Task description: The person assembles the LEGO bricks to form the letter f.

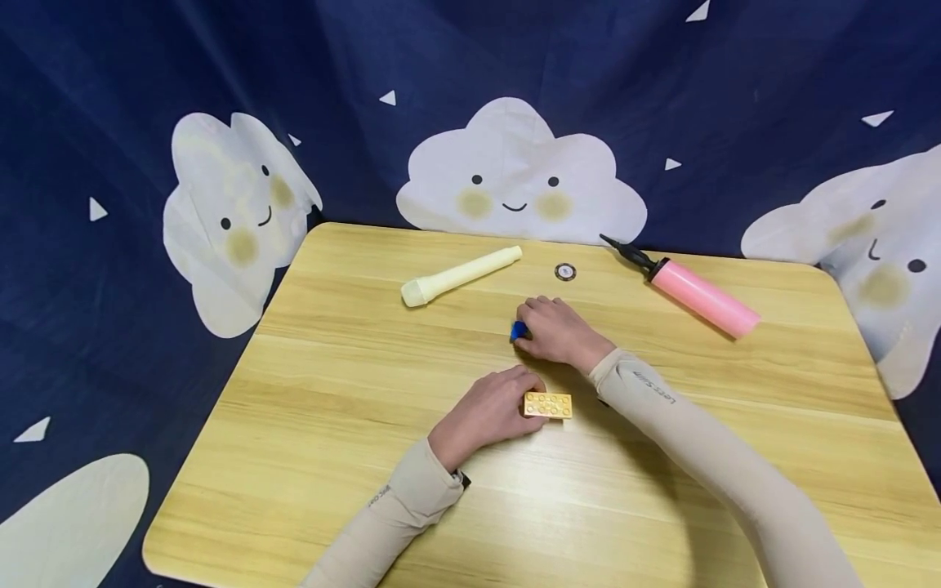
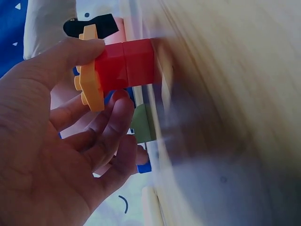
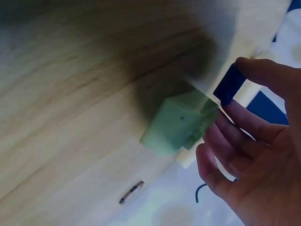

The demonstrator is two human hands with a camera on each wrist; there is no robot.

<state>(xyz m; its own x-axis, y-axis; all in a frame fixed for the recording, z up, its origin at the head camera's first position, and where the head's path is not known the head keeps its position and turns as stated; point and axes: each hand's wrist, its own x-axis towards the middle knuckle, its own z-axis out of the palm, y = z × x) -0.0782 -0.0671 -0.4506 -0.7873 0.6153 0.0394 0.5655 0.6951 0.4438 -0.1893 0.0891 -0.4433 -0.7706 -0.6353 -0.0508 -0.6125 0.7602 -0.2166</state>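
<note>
My left hand (image 1: 491,410) is around a small stack of toy building bricks near the middle of the table. A yellow-orange studded brick (image 1: 547,405) tops it, and two red bricks (image 2: 139,61) sit below in the left wrist view, with the thumb against the stack. Farther back, my right hand (image 1: 559,331) pinches a small blue brick (image 3: 230,84) between thumb and finger. Beside those fingers, in the right wrist view, is a pale green block (image 3: 174,125) with studs on one side; the right hand hides it in the head view.
On the wooden table (image 1: 331,490), a pale yellow toy microphone (image 1: 463,276) lies at the back. Right of it are a round poker chip (image 1: 565,271) and a pink hand pump (image 1: 702,296) with a black nozzle. A dark blue cloud-print curtain (image 1: 470,49) hangs behind the table.
</note>
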